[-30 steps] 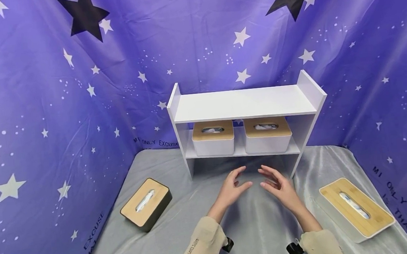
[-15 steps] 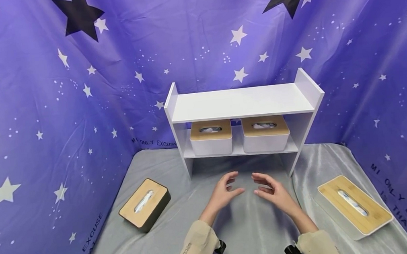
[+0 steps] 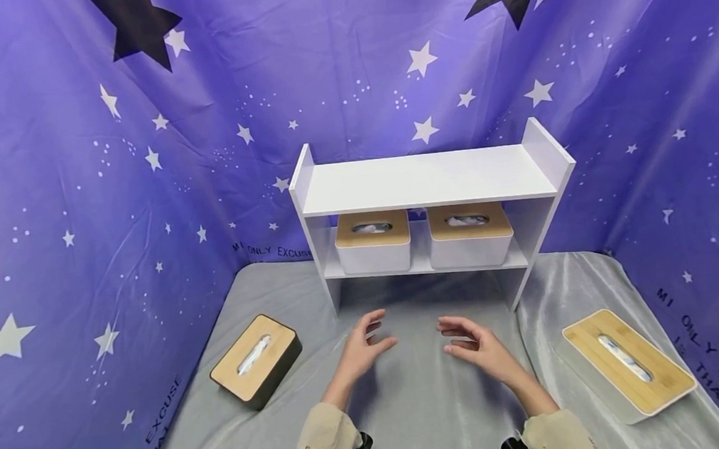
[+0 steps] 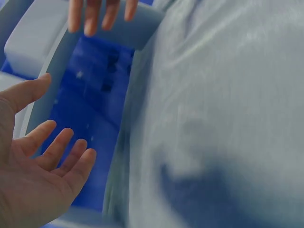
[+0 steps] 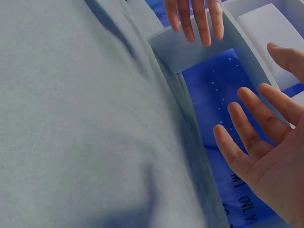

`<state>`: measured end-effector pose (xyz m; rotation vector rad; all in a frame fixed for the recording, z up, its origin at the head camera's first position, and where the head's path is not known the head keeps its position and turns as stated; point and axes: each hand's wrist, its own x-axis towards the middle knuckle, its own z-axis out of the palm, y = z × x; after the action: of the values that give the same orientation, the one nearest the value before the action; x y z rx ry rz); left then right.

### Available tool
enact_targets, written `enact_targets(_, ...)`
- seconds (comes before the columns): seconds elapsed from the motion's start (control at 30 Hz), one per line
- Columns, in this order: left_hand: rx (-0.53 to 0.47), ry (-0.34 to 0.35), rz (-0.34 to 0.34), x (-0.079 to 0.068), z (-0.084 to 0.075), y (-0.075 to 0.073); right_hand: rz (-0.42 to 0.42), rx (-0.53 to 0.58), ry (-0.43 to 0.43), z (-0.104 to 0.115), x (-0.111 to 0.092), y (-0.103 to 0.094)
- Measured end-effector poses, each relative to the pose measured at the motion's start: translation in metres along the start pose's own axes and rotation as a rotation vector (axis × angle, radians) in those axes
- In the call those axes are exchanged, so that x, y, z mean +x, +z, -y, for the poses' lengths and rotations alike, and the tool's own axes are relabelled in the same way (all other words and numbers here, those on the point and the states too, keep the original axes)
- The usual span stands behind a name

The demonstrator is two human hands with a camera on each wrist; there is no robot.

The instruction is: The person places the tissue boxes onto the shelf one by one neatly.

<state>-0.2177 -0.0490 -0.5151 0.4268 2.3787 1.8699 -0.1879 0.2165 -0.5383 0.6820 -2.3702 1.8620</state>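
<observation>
Can see left hand (image 3: 359,349) and right hand (image 3: 481,348) apart over grey cloth (image 3: 426,404), just in front of white shelf (image 3: 426,179), both relaxed, with lightly bent fingers and nothing gripped. Cannot tell their height above the cloth. Can find left white tissue box (image 3: 375,257) and right white tissue box (image 3: 471,252) inside the shelf on the lower board, a gap between, backs hidden by the top board. Can also see dark tissue box (image 3: 256,358) on the cloth to the left and pale tissue box (image 3: 625,365) to the right, far sides out of sight. Lose both sleeves (image 3: 327,441) at the bottom edge. Get only cut-off fingers of the opposite hand in each wrist view, plus cropped white boxes and a blurred shadow. Can read lettering on purple curtain (image 3: 346,76) only partly.
</observation>
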Motion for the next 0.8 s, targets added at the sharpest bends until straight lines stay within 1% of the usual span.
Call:
enact_targets(0.07, 0.000, -0.005, -0.019, -0.005, -0.006, -0.011, 0.009, 0.013, -0.005, -0.001, 0.000, 0.001)
enact_targets(0.13, 0.001, -0.006, -0.050, -0.008, -0.005, -0.021, 0.020, 0.027, -0.006, -0.001, -0.001, 0.002)
enact_targets(0.17, 0.000, -0.006, -0.071, -0.009, -0.003, -0.026, 0.024, 0.031, -0.005, -0.001, -0.001, 0.002)
enact_targets(0.27, 0.000, -0.010, -0.138, -0.011, 0.011, -0.039, 0.037, 0.035, 0.002, -0.002, -0.001, 0.004)
enact_targets(0.33, 0.018, -0.024, -0.178, -0.011, 0.021, -0.049, 0.041, 0.033, 0.008, -0.002, -0.002, 0.004)
enact_targets(0.4, 0.033, -0.041, -0.211, -0.011, 0.027, -0.059, 0.041, 0.028, 0.011, -0.003, -0.002, 0.005)
enact_targets(0.47, 0.047, -0.049, -0.237, -0.012, 0.029, -0.069, 0.043, 0.028, 0.015, -0.004, -0.002, 0.006)
enact_targets(0.6, 0.036, -0.061, -0.297, -0.017, 0.029, -0.088, 0.055, 0.031, 0.029, -0.006, -0.002, 0.007)
enact_targets(0.8, 0.037, -0.074, -0.404, -0.026, 0.033, -0.119, 0.069, 0.026, 0.075, -0.006, -0.003, 0.008)
